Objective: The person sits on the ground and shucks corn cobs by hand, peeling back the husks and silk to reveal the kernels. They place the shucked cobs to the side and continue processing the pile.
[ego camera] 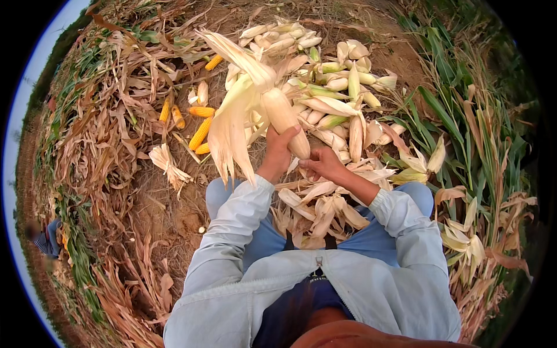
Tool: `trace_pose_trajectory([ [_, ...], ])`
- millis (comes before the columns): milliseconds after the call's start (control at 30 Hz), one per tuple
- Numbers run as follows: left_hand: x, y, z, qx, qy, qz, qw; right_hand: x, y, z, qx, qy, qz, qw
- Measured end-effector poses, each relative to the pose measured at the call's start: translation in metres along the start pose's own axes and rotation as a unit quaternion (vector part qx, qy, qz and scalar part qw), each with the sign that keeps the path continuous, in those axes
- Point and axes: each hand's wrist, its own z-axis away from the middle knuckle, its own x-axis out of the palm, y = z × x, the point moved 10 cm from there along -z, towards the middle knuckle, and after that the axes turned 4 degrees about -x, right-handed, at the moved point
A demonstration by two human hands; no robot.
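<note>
My left hand (278, 150) is wrapped around a pale ear of corn (285, 115), which tilts with its lower end towards me. Thin inner husk seems to cover the ear still. Outer husk leaves (235, 117) hang peeled to the left, and another bunch of dry husk (243, 61) spreads from its far end. Close by the ear's lower end is my right hand (324, 164), fingers curled; whether it pinches a bit of husk is hidden. Between my knees lies a heap of stripped husks (330, 213).
Beyond my hands is a pile of unhusked corn ears (335, 87). Several bare yellow cobs (201, 132) lie left, near a husk bundle (167, 163). Dry stalks (104, 117) cover the far left; green corn plants (461, 113) stand right. Another person (48, 239) is far left.
</note>
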Motion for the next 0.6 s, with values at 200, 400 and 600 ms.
trace_pose_trajectory([
  [200, -0.016, 0.006, -0.004, 0.048, 0.041, -0.036, 0.997, 0.01, 0.023, 0.008, 0.094, 0.011, -0.146, 0.985],
  [400, -0.017, 0.011, -0.002, 0.082, 0.054, -0.049, 0.994, 0.003, 0.011, 0.005, 0.094, 0.027, -0.142, 0.985],
  [600, -0.016, 0.005, -0.01, 0.063, 0.025, 0.015, 0.998, -0.013, 0.019, 0.002, 0.062, 0.086, -0.132, 0.985],
])
